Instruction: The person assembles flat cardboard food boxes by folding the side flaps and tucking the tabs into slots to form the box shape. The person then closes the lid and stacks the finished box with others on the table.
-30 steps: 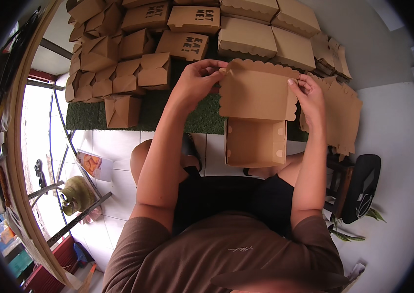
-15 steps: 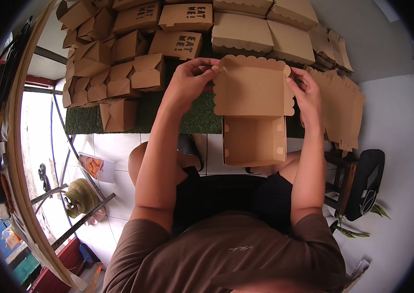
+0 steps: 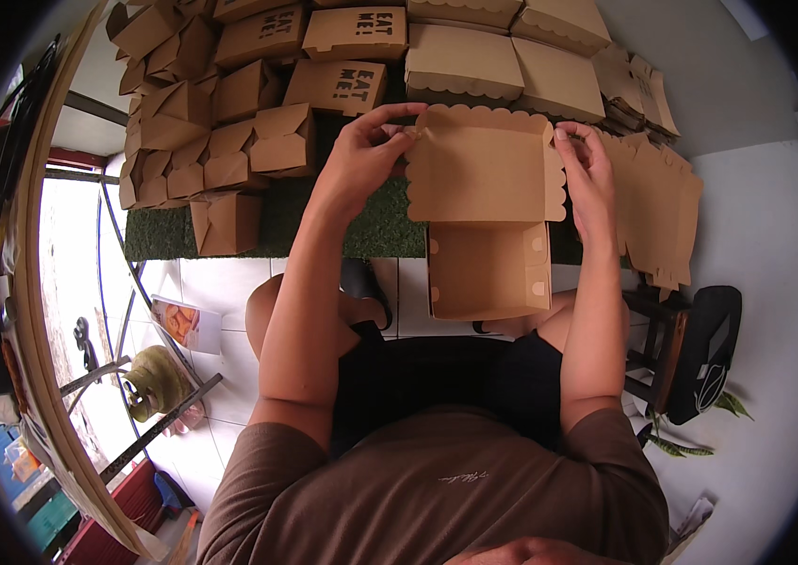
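Observation:
A brown cardboard box [image 3: 488,273] with a scalloped lid [image 3: 484,169] is in front of me, its lid raised and its inside bare. My left hand [image 3: 371,151] pinches the lid's upper left corner between thumb and fingers. At the lid's upper right corner, my right hand [image 3: 587,169] has its thumb and fingertips closed on the edge. Small tabs show along the side walls of the box's inside. The box's underside is hidden.
Folded brown boxes [image 3: 276,139] stand in rows on a green turf-covered table [image 3: 168,233]. Larger scalloped boxes [image 3: 465,61] are stacked farther back. Flat cardboard blanks [image 3: 658,207] lie at the right, near a dark stool [image 3: 658,348]. A green gas cylinder [image 3: 156,381] stands at the left.
The box and both hands have shifted very slightly to the left. Both hands keep their hold on the lid's corners.

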Demonstrator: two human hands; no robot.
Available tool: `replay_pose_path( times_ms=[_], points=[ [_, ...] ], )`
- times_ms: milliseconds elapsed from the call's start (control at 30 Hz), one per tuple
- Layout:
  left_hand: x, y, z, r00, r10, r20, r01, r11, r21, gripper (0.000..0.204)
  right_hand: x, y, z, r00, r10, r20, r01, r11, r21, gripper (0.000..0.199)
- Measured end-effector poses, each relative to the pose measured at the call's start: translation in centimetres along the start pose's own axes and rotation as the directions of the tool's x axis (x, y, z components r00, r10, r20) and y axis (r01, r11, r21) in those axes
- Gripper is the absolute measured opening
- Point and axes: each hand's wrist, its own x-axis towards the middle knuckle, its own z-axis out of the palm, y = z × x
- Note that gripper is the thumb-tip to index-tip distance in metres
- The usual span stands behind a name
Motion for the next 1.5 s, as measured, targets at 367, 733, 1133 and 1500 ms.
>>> replay_pose_path(
  times_ms=[367,733,1133,1500],
  points=[
    [-0.1,0.2,0.2,1.0,-0.019,0.021,0.017,0.996,0.091,0.04,0.1,-3.3,-0.3,0.936,-0.005,0.353,0.046,0.993,-0.108,0.038],
    [-0.9,1.1,0.1,0.998,-0.045,0.047,0.041,0.996,0.081,0.041,-1.3,-2.4,-1.7,0.895,-0.08,0.439,0.099,0.995,-0.02,0.034],
    [-0.5,0.8,-0.8,0.995,-0.039,0.089,0.027,0.991,0.129,0.044,-1.5,-2.9,-2.9,0.841,-0.046,0.539,0.04,0.999,0.023,0.035],
    [-0.5,1.1,-0.2,1.0,-0.01,-0.005,0.011,0.996,0.093,0.038,-0.6,-2.8,-1.8,0.874,-0.053,0.483,0.07,0.997,-0.019,0.047]
  ],
)
